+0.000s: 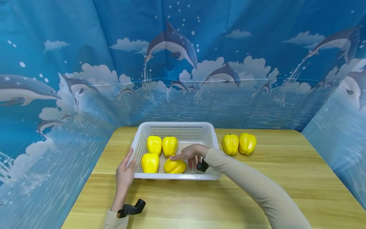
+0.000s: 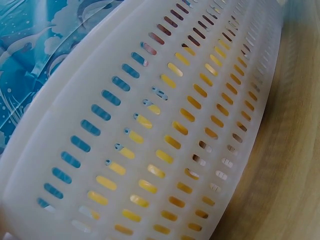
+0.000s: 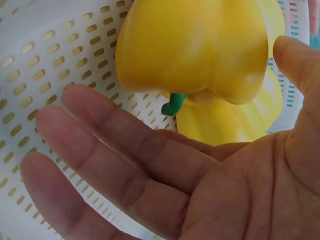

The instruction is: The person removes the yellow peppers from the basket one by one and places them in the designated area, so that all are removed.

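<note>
At the left front of a white slotted plastic basket (image 1: 177, 176), my left hand (image 1: 125, 175) grips the wall, thumb at the rim and fingers along the outside. The left wrist view shows mostly the basket's outer wall (image 2: 150, 120). My right hand (image 1: 192, 152) reaches inside the basket, fingers spread and relaxed. Its thumb (image 3: 295, 60) is right at a yellow bell pepper (image 1: 175, 165) that lies on its side, green stem towards the palm in the right wrist view. More yellow bell peppers, at the back left (image 1: 154, 145), back middle (image 1: 170, 146) and front left (image 1: 150, 163), stand in the basket.
Two more yellow bell peppers, one (image 1: 230, 144) beside the other (image 1: 247, 143), stand on the wooden table (image 1: 271, 178) to the right of the basket. Behind the table hangs a blue dolphin-print curtain (image 1: 177, 101).
</note>
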`<state>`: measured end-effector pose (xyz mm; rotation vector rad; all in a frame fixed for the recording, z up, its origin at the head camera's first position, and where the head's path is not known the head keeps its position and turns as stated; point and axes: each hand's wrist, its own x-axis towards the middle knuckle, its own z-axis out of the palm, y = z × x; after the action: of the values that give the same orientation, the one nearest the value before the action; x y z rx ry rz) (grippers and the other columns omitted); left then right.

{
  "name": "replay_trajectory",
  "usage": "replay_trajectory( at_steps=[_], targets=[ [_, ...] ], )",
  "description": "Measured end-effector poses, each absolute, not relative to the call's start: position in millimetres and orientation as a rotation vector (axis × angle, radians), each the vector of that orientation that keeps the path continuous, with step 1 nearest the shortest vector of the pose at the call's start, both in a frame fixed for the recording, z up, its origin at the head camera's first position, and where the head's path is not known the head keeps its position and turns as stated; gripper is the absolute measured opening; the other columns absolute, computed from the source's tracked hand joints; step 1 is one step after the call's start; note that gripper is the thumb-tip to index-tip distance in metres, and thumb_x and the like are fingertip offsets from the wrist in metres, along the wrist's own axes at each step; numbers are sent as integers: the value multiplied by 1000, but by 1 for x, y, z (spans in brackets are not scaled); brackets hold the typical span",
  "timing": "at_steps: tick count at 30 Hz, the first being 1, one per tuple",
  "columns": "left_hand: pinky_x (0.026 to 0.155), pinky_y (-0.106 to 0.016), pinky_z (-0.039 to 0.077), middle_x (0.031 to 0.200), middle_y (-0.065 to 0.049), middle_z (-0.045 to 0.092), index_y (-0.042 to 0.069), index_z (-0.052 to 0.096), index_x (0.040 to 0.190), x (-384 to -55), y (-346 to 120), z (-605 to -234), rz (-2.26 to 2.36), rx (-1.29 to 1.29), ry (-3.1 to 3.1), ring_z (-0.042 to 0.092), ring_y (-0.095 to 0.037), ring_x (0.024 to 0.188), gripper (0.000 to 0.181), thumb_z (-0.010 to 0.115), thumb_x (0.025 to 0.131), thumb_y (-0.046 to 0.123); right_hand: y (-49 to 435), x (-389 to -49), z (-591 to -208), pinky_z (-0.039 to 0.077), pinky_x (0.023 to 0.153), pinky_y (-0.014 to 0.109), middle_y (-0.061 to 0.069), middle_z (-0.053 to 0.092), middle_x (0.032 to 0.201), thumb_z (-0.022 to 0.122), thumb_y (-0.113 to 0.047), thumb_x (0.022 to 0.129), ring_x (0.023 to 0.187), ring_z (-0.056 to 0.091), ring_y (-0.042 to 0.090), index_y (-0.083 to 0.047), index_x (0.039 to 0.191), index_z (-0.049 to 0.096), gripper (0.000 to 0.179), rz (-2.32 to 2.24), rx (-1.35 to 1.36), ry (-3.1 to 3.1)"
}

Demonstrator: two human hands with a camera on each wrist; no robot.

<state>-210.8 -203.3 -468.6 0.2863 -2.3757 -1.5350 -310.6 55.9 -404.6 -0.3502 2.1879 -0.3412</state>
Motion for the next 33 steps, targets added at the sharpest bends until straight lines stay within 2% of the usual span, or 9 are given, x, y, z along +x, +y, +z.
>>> replay_trajectory(
  at_steps=[9,14,19,25,29,33],
  targets=[
    [101,-49,33,142,-10,45,18,44,143,-211,-204,-470,-1537,270,-2366,39,-30,130,44,45,100,11,51,-309,-407,49,64,37,18,70,86,40,-78,80,63,64,25,-10,103,63,76,-360,-338,2180],
    [103,-50,30,142,-10,45,18,46,143,-211,-204,-469,-1530,274,-2364,37,-30,132,44,47,99,11,51,-308,-410,47,57,33,17,70,84,42,-77,81,63,63,25,-9,90,66,72,-388,-354,2176],
    [104,-50,29,142,-9,44,18,46,142,-211,-204,-468,-1538,282,-2362,36,-29,132,44,47,99,11,53,-310,-413,47,53,32,16,69,85,47,-73,82,75,67,31,-11,98,62,66,-456,-376,2151],
    [103,-49,30,143,-9,43,19,45,143,-210,-203,-467,-1557,302,-2372,36,-29,133,44,46,100,12,57,-314,-418,52,62,36,9,64,92,56,-67,81,78,66,30,-10,106,58,63,-537,-371,2124],
    [103,-49,29,144,-7,42,20,45,143,-210,-203,-467,-1563,304,-2374,34,-28,134,44,46,100,12,60,-316,-419,53,66,40,8,62,93,62,-62,80,75,64,28,-8,105,58,59,-592,-360,2131],
    [104,-49,29,144,-7,42,19,45,143,-210,-203,-467,-1567,298,-2371,33,-28,134,44,46,100,12,61,-316,-419,53,69,43,7,62,92,65,-56,81,79,64,30,-8,98,62,51,-633,-362,2145]
  ],
)
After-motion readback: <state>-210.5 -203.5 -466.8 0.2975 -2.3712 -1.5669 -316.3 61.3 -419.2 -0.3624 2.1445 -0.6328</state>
